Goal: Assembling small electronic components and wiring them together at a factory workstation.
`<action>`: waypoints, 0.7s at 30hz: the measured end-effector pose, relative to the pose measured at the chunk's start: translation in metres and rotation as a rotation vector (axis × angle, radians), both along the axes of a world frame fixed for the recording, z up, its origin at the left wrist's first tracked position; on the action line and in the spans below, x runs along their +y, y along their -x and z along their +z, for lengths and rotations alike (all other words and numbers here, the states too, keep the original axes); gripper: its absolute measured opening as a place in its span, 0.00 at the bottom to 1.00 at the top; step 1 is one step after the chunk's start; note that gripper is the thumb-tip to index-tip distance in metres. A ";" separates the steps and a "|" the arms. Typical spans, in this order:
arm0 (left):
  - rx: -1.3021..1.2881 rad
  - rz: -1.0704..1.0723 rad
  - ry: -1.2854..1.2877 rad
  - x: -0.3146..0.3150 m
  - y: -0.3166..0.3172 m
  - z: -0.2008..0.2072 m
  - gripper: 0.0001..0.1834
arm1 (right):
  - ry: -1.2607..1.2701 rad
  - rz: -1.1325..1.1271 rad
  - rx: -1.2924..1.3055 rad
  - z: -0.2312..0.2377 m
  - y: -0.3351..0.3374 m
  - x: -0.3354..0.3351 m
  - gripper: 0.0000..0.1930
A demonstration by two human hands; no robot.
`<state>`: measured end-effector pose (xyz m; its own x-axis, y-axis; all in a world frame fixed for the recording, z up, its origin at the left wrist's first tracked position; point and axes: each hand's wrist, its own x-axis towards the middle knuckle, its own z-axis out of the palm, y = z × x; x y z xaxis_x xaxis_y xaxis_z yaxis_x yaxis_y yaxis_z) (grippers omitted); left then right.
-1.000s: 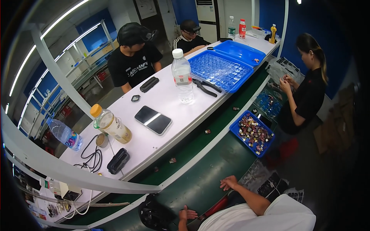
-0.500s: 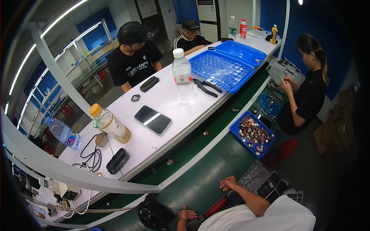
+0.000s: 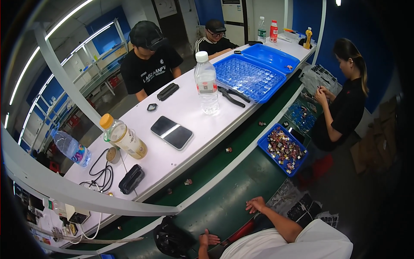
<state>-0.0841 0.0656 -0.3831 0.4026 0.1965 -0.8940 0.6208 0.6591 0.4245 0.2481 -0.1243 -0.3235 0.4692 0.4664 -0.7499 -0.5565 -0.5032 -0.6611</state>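
Note:
My left hand (image 3: 209,238) lies with fingers stretched out on the dark green worktop (image 3: 233,190), near its front edge. Beside it, to the left, is a black rounded object (image 3: 172,237) that looks like a cap. Farther right, my right hand (image 3: 255,205) rests at the same edge, its fingers apart and nothing in them. Beyond it, a blue tray (image 3: 260,144) filled with small multicoloured parts sits on the worktop. Several small parts, one of them a reddish component (image 3: 228,150), lie spaced along the green conveyor belt (image 3: 207,166) behind a pale rail.
Across the belt, a white table (image 3: 172,162) carries a phone (image 3: 171,132), a water bottle (image 3: 206,84), pliers (image 3: 233,96), an orange-capped bottle (image 3: 125,137) and a blue tray (image 3: 258,100) with a clear insert. Two people sit behind it; another person (image 3: 345,99) stands at right handling something small.
The parts on the belt have shifted slightly toward the lower left. The nearer seated person has turned their head downward. My hands have stayed in place.

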 end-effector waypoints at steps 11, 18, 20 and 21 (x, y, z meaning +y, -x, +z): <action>-0.002 -0.005 0.009 -0.001 0.002 0.000 0.52 | -0.003 -0.004 0.004 0.000 0.001 -0.002 0.14; 0.018 -0.010 -0.001 -0.001 -0.004 0.010 0.52 | -0.004 -0.011 0.000 0.002 0.000 -0.002 0.15; -0.001 -0.012 0.008 0.001 -0.001 0.012 0.52 | -0.009 -0.011 0.004 0.003 0.000 -0.001 0.15; -0.020 -0.016 0.015 0.002 0.001 0.012 0.52 | -0.016 -0.013 0.008 0.003 0.001 0.001 0.15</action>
<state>-0.0847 0.0677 -0.3708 0.4233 0.1768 -0.8886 0.6227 0.6556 0.4270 0.2476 -0.1234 -0.3205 0.4696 0.4720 -0.7462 -0.5679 -0.4856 -0.6646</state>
